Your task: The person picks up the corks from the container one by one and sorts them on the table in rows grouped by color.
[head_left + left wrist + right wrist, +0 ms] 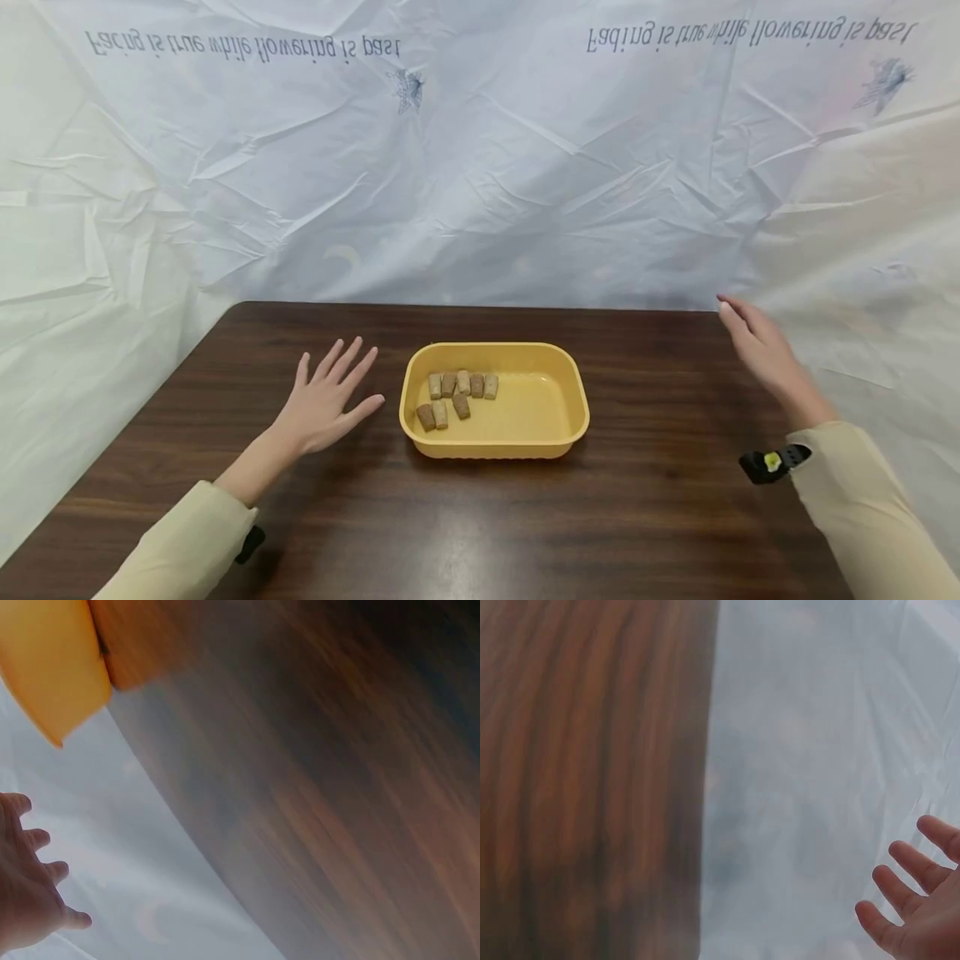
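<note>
A yellow plastic tub (540, 448) stands on the dark wood table, and its corner shows in the left wrist view. Several small tapered cork-like plugs (463, 382), some tan and some brown, lie in two rough rows in its left half. To the left of the tub is my left hand (322, 408), fingers spread and holding nothing. Far off to the right, near the table's back right, my right hand (765, 350) is held with extended fingers and nothing in it. The right wrist view shows its spread fingertips (900, 892) against the sheet.
The brown wood table (465, 517) reaches back to a pale hanging sheet (480, 208) with printed lettering. That sheet also closes in the left and right sides. A black wrist strap (772, 462) sits at the right sleeve's cuff.
</note>
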### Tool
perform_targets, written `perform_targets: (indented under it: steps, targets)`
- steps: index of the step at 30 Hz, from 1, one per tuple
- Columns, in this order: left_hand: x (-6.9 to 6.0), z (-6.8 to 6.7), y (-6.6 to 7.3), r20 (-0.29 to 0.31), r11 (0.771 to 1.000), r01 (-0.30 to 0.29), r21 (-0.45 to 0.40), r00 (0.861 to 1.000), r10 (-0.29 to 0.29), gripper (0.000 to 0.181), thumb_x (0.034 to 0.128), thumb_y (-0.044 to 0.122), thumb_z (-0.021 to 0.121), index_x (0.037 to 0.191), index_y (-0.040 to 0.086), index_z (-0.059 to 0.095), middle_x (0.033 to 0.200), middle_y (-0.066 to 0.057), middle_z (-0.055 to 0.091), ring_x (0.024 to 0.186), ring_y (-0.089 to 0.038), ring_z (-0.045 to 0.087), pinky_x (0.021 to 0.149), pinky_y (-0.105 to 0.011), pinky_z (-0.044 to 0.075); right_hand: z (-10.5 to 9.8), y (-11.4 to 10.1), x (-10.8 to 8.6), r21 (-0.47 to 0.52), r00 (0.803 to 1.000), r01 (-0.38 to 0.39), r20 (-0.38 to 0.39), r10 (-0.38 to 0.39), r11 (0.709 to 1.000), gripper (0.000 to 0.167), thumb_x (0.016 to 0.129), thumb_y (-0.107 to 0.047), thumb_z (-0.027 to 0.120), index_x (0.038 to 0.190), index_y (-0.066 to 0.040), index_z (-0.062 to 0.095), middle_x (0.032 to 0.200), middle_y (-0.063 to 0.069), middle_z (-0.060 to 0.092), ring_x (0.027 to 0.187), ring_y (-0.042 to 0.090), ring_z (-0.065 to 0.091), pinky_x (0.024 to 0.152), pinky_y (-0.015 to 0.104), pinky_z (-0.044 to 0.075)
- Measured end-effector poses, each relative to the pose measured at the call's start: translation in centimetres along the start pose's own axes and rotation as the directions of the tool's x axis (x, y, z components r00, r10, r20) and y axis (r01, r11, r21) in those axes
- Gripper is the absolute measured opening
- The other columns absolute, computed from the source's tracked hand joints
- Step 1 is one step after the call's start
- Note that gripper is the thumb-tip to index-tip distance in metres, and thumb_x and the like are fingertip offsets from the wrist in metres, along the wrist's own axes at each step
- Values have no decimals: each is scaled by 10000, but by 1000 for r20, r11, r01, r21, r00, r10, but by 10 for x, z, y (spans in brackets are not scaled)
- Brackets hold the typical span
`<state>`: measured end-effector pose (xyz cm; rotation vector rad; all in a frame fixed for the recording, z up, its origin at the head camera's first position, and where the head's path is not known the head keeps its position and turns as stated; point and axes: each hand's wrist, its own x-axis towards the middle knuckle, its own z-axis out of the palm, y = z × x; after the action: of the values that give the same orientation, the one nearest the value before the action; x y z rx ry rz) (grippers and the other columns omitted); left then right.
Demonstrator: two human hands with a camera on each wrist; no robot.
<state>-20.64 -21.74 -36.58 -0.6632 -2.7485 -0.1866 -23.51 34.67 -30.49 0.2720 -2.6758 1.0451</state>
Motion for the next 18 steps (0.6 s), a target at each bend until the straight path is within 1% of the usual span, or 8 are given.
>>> perform_targets:
  steps: [5,10,14,18]
  targets:
    - [1,-1,15,12,998,-56,-1,998,56,680,872,543,391,1419,175,222,1455,-46,134,1313,-256,55,959,-595,26,11,-23,19,38,1000,1,-26,0,999,573,942,-414,322,1374,-39,292,1364,222,259,1218,410,224,910,588,198]
    - [0,3,26,23,996,-90,0,996,90,679,868,557,382,1412,173,249,1444,-48,180,1308,-261,92,967,-583,35,24,-41,35,82,1000,9,-20,-7,997,577,920,-440,373,1345,-50,357,1334,195,321,1212,368,260,918,562,219]
    - [-1,9,31,33,994,-109,7,993,109,680,867,568,370,1413,182,245,1444,-29,180,1310,-248,88,972,-575,41,38,-52,46,109,999,38,5,-39,993,558,913,-434,401,1328,-61,387,1303,176,366,1188,344,305,896,539,265]
    - [-2,11,36,34,992,-123,-13,992,124,680,868,563,377,1409,168,260,1442,-25,190,1311,-235,86,975,-570,34,52,-62,55,122,996,60,57,-67,991,520,911,-407,431,1325,-94,394,1294,140,384,1181,314,325,900,518,278]
